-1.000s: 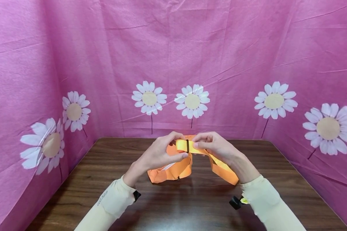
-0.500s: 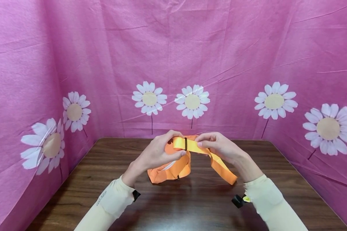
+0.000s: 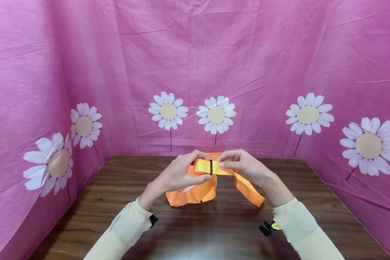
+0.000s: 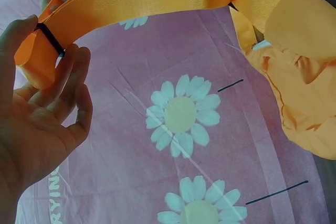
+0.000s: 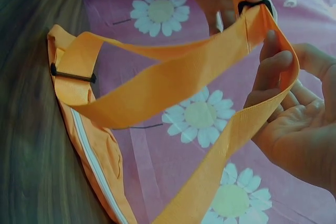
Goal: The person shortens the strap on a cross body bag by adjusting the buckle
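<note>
A: What is nearest the camera?

B: 2 cream sleeves enter from 6 o'clock, each with a small black wrist device. Beyond them the left hand and right hand meet above a dark wooden table.

A: What are they holding?

B: An orange strap, stretched flat between them. The left hand's thumb and fingertips pinch it at about 9 o'clock of a thin black slider; the right hand's thumb and fingers pinch it at 3 o'clock of that slider. Holding on both sides probably keeps the webbing taut, so the slider can be worked along it (that is a judgement, not something seen).

A: And the rest of the strap?

B: It belongs to 1 orange pouch, which sags onto the table under the left hand, at about 7 o'clock of the slider. A loop of strap hangs under the right hand toward 5 o'clock. The right wrist view shows a 2nd black buckle where the strap joins the pouch, and a pale zipper line.

A: Farthest back?

B: A pink cloth backdrop wraps 3 sides. I count 6 white daisies on it: 2 at 9 o'clock, 2 at 12, 2 at 3.
</note>
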`<state>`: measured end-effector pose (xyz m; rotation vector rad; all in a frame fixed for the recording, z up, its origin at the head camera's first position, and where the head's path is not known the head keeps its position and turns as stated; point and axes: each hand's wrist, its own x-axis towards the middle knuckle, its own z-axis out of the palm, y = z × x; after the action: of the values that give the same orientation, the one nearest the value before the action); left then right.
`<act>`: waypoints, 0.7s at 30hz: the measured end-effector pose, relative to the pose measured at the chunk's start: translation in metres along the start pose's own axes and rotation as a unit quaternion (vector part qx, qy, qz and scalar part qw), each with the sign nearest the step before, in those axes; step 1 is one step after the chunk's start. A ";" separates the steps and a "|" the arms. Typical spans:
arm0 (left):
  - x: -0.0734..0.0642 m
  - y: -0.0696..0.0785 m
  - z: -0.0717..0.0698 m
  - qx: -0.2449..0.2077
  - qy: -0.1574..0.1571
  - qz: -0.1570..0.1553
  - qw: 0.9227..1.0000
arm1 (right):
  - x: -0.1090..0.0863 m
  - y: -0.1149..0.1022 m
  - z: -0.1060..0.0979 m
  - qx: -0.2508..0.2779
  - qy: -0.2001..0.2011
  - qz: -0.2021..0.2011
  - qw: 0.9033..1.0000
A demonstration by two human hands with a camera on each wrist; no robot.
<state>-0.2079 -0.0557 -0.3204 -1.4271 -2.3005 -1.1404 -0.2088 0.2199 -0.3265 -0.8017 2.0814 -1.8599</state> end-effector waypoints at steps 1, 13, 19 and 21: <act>0.000 0.000 0.001 -0.001 -0.003 -0.001 1.000 | 0.000 -0.001 0.002 -0.004 0.001 0.003 1.000; 0.000 0.000 -0.003 0.017 0.018 -0.005 1.000 | 0.001 -0.002 -0.003 -0.011 0.005 0.032 0.999; -0.001 -0.001 -0.009 0.013 0.025 -0.009 1.000 | 0.000 0.004 -0.012 0.027 -0.002 0.024 0.999; -0.001 -0.001 -0.009 0.008 0.022 -0.010 1.000 | 0.001 0.005 -0.012 0.030 -0.003 0.019 0.999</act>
<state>-0.2100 -0.0628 -0.3156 -1.3636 -2.2941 -1.1448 -0.2165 0.2296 -0.3293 -0.7471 2.0121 -1.8884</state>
